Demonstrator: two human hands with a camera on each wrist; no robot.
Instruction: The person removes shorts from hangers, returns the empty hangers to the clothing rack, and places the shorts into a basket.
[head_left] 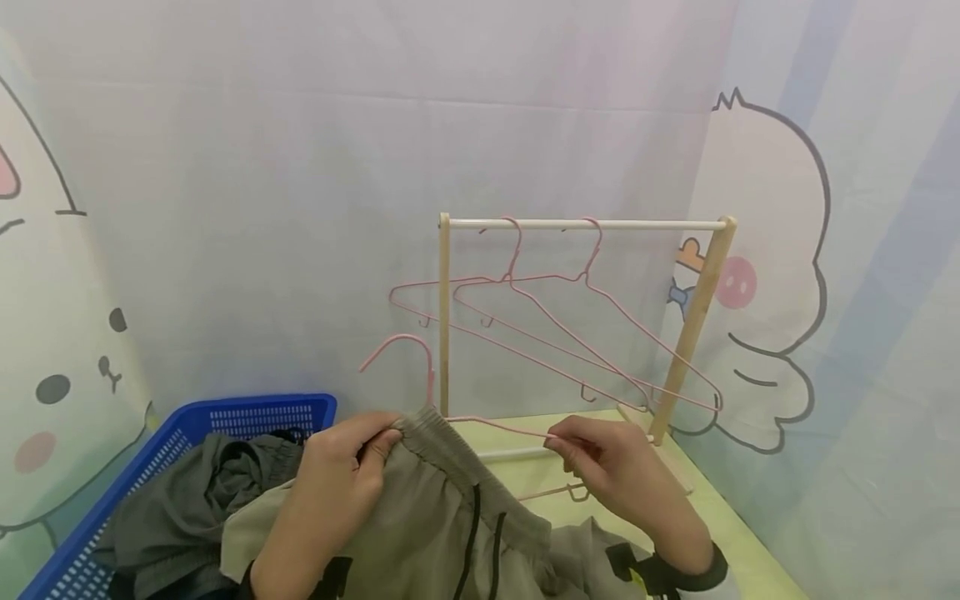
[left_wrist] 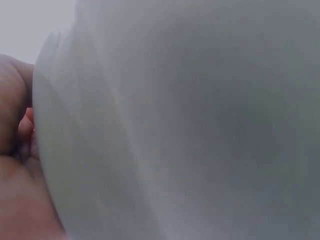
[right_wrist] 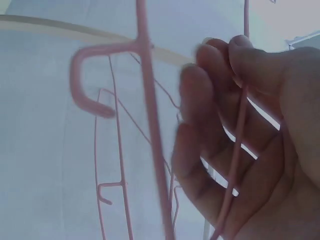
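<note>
Olive-khaki pants (head_left: 435, 508) with an elastic waistband and black drawcords hang in front of me, and their lower part runs out of the head view. My left hand (head_left: 341, 479) pinches the waistband at its upper left corner. A pink wire hanger (head_left: 431, 379) is partly inside the waistband, its hook standing up above the fabric. My right hand (head_left: 611, 467) pinches the hanger's right shoulder wire between thumb and index finger. In the right wrist view a small side hook (right_wrist: 92, 50) shows on its lower bar. Pale, blurred fabric (left_wrist: 175, 125) fills most of the left wrist view.
Behind my hands stands a rack with a white rail (head_left: 547, 225) and wooden posts (head_left: 693, 317). Two pink hangers (head_left: 551, 321) hang from it. At left a blue basket (head_left: 202, 408) holds dark grey-green clothing (head_left: 217, 492). The tabletop (head_left: 720, 517) is pale yellow.
</note>
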